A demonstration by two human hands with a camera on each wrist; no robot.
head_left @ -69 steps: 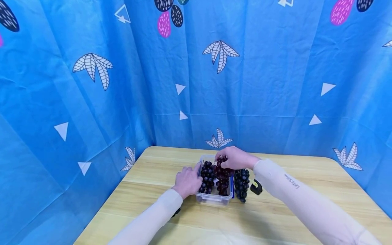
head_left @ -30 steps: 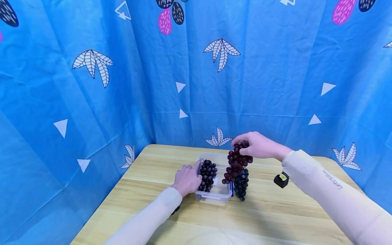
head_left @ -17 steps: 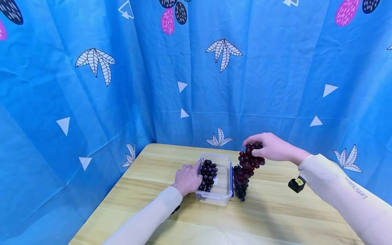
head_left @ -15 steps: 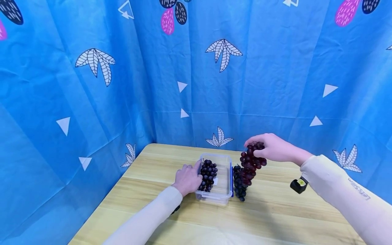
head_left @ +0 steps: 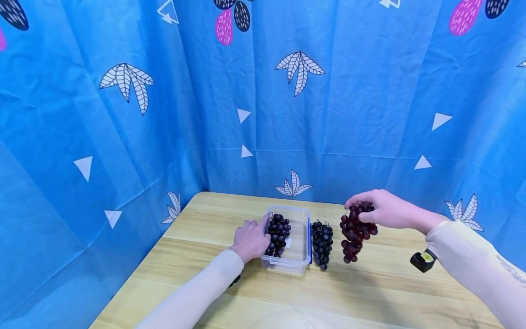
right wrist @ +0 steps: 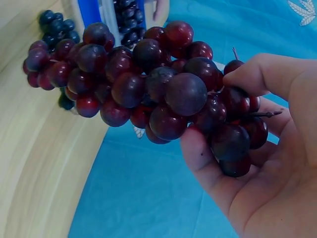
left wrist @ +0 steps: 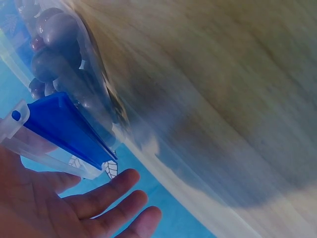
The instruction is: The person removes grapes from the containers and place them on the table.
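Observation:
My right hand holds a bunch of dark red grapes by its top, the bunch hanging over the table. In the right wrist view, thumb and fingers pinch the stem end of these red grapes. My left hand rests at the left side of a clear plastic container, its index finger along the rim. The left wrist view has its fingers stretched out beside a blue strip on the container's side. Inside the container, to the left, lies a bunch of dark purple grapes.
Another bunch, of blue-black grapes, lies on the wooden table just right of the container, beside its blue edge. A white label shows on the container floor. A blue patterned curtain surrounds the table's back and sides.
My right hand has lifted the red grapes out of the container and carried them right, past the blue-black bunch, then slightly lower. The left hand has stayed at the container.

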